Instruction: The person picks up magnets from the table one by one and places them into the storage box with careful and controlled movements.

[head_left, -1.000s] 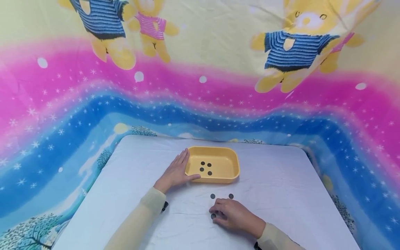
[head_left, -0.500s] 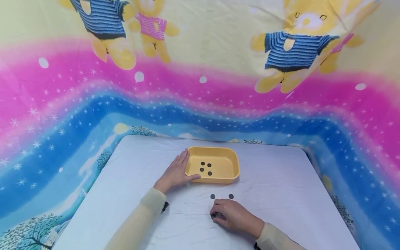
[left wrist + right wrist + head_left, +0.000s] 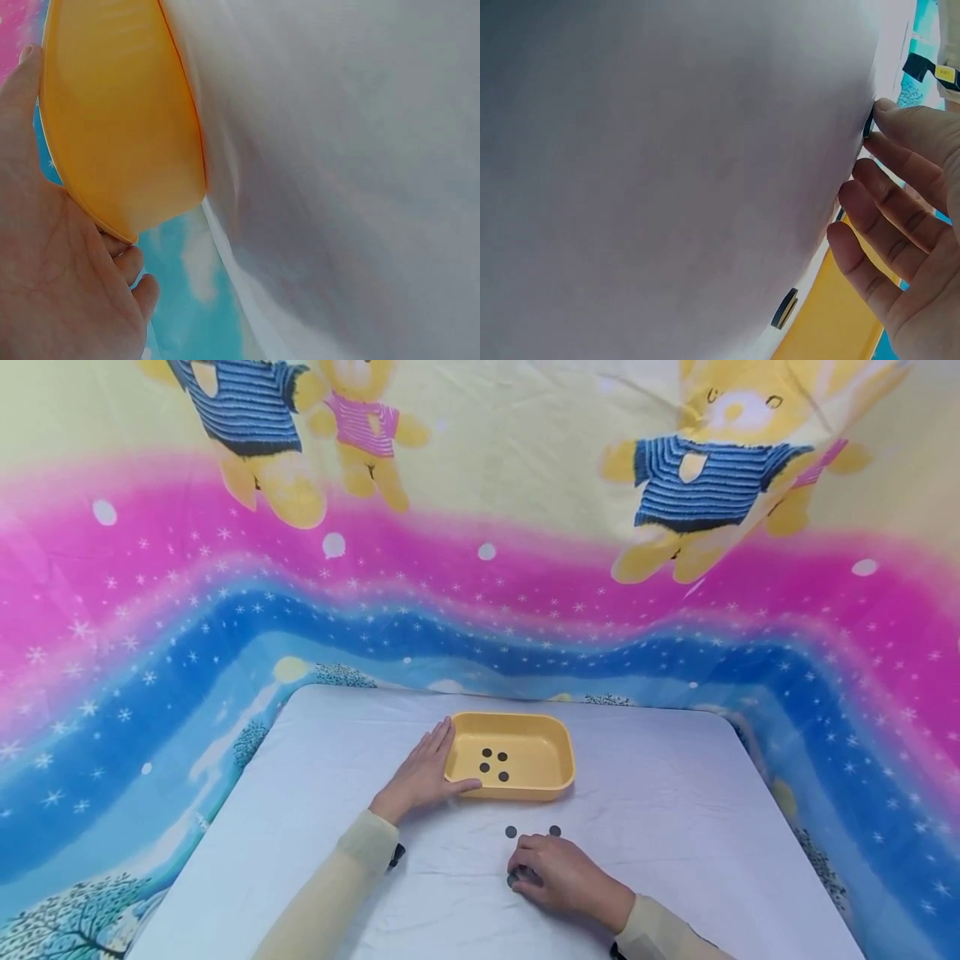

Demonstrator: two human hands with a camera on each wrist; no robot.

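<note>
Right hand (image 3: 558,872): fingers pinching a disc (image 3: 868,124) at the surface (image 3: 675,810), well short of its far edge; best gripped by the rim. Left hand (image 3: 422,777): fingers straight against tray (image 3: 540,753).

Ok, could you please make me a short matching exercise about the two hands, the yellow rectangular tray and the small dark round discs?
Things:
1. Left hand
2. Right hand
3. Group of four small dark round discs
4. Pair of small dark round discs

Places or states:
A. Pinches a single dark disc
B. On the white cloth-covered table
C. Inside the yellow rectangular tray
D. Touches the tray's edge

Right pairs: 1-D, 2-A, 3-C, 4-B
</note>
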